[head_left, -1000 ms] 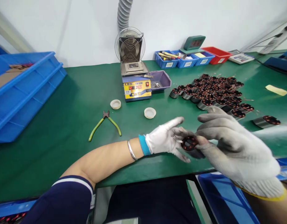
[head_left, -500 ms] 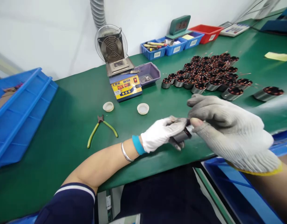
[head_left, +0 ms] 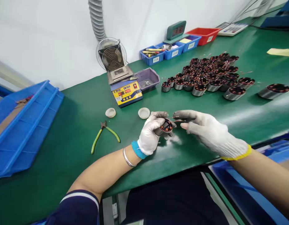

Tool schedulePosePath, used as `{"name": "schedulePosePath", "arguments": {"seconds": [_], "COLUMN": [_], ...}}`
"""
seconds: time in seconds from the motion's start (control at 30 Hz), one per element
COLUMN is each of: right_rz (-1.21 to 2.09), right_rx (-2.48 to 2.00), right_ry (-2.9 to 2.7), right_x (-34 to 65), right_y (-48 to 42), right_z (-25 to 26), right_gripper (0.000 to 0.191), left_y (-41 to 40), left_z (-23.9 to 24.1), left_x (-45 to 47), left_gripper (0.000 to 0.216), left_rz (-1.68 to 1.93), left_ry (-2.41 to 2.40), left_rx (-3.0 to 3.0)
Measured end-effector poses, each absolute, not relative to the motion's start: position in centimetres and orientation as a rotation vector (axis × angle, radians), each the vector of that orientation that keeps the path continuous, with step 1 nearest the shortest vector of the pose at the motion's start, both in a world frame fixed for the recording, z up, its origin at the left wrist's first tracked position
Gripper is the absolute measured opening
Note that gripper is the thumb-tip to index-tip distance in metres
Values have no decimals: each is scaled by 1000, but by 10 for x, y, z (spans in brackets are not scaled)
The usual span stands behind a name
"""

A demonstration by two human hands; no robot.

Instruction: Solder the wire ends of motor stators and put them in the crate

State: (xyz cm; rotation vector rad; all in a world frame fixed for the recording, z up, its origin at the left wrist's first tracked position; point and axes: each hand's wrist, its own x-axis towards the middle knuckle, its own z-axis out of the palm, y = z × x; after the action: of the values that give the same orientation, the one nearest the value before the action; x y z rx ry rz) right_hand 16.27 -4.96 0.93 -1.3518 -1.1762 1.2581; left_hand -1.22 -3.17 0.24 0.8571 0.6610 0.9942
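Both gloved hands meet just above the near edge of the green tabletop. The left hand is wrapped around a small wound stator, a metal ring with copper coils facing up, gripped between fingers and thumb. The right hand reaches in from three o'clock, its thumb and forefinger pinched on a thin copper wire lead that runs off the stator, so it is closed on the wire rather than the stator body.

At about one o'clock from the hands, well apart, a crowd of similar stators stands upright on the tabletop. At eleven o'clock sits a yellow-fronted solder pot with a small fan behind it and a purple tray touching its right side. Two white caps lie near the hands, one just beside the left fingers. Green-handled cutters lie at nine o'clock. A blue crate rests further off at nine o'clock.
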Motion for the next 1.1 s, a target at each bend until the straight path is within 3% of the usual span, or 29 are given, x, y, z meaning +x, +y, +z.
{"name": "schedulePosePath", "arguments": {"seconds": [0.1,0.27,0.4,0.47,0.57,0.63,0.7,0.77,0.87,0.93,1.1], "right_rz": [1269,947,540,339,134,-6,-186,-334,-427,-427,-299], "right_rx": [-1354,-1456,-1391,-1317,-1141,-1038,-964,-921,-891,-903,-976], "right_ry": [-1238,-1474,-1737,-1875,-2058,-2193,-2308,-2367,-2398,-2395,-2347], "right_x": [159,166,172,176,179,178,175,171,172,177,187], "right_y": [-53,-55,-55,-54,-58,-64,-71,-77,-80,-79,-77], "right_z": [10,13,8,7,18,31,46,56,59,58,61], "right_gripper": [44,32,22,19,13,11,10,11,9,9,10], "left_y": [-30,-24,-15,-14,-17,-19,-19,-18,-19,-19,-20], "left_z": [1,2,3,3,4,4,4,3,4,5,5], "left_x": [-12,-11,-11,-9,-5,-2,0,-1,-3,-4,-1], "left_gripper": [40,40,56,53,20,22,29,36,57,55,29], "left_rz": [933,823,409,170,438,831,995,816,236,82,641], "left_ry": [646,669,730,731,791,856,948,999,843,701,677], "left_rx": [856,873,887,846,684,551,503,594,745,739,398]}}
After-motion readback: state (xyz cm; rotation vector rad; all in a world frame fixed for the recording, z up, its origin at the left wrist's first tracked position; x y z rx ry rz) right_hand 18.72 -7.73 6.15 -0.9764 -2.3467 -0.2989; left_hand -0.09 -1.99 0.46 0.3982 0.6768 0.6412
